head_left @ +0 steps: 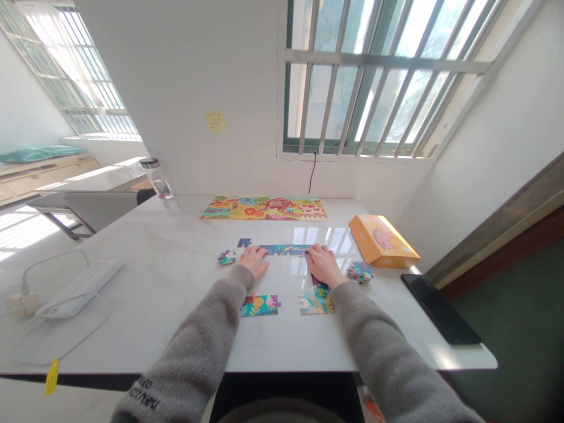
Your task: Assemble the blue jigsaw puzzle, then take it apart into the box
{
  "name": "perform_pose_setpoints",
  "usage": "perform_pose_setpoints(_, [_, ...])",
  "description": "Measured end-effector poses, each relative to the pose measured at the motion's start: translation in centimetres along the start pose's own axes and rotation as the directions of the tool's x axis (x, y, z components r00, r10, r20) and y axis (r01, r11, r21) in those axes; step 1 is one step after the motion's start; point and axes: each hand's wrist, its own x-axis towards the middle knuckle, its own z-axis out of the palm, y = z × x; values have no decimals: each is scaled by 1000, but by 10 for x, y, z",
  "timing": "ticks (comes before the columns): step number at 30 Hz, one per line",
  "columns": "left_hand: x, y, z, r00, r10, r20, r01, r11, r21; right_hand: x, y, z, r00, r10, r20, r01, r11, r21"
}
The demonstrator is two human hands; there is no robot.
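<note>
A blue strip of joined jigsaw pieces (286, 249) lies on the table between my two hands. My left hand (254, 262) rests palm down at the strip's left end, thumb apart from the fingers. At the right end, my right hand (324, 264) touches the strip with its fingertips and partly covers pieces below. Joined teal pieces with orange leaves (261, 305) lie by my left forearm. Beside my right wrist is another joined section (318, 301). A loose dark blue piece (244, 242) and a small piece pile (227, 257) sit left of my left hand.
A stack of pieces (361, 272) stands right of my right hand, before an orange box (384, 241). Behind lies a long farm picture sheet (268, 208). A black tablet (440, 309) lies at the right edge; a bottle (158, 179) and a power strip (83, 288) are left.
</note>
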Motion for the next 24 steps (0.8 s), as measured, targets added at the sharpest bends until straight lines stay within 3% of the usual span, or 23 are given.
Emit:
perform_pose_setpoints(11, [4, -11, 12, 995, 71, -71, -76, 995, -60, -3, 2, -2, 995, -89, 46, 89, 996, -8])
perform_pose_setpoints(24, [3, -24, 22, 985, 146, -89, -153, 984, -86, -13, 7, 7, 996, -80, 47, 76, 993, 95])
